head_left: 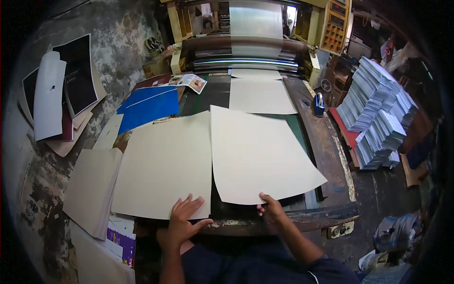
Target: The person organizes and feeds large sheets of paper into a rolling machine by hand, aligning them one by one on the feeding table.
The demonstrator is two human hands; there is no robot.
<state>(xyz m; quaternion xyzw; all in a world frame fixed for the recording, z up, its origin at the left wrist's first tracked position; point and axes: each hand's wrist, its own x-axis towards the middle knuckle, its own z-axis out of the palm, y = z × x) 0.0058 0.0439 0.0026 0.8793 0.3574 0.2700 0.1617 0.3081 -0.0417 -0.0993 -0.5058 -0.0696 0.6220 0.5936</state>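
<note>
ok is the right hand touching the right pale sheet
Touching: head view shows the right hand, thumb over the near edge of the right pale sheet.

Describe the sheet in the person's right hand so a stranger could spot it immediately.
Start at the roller machine and follow its table toward the person. Near the close edge, the right hand holds a cream sheet. Unlike the neighbouring sheet to its left, it is pinched, and its near edge slants upward to the right.

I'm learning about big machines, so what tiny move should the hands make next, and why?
Perhaps the right hand should ease its cream sheet forward, toward the rollers. It pinches that sheet's near edge, and another pale sheet lies ahead on the machine, closer to the rollers.
</note>
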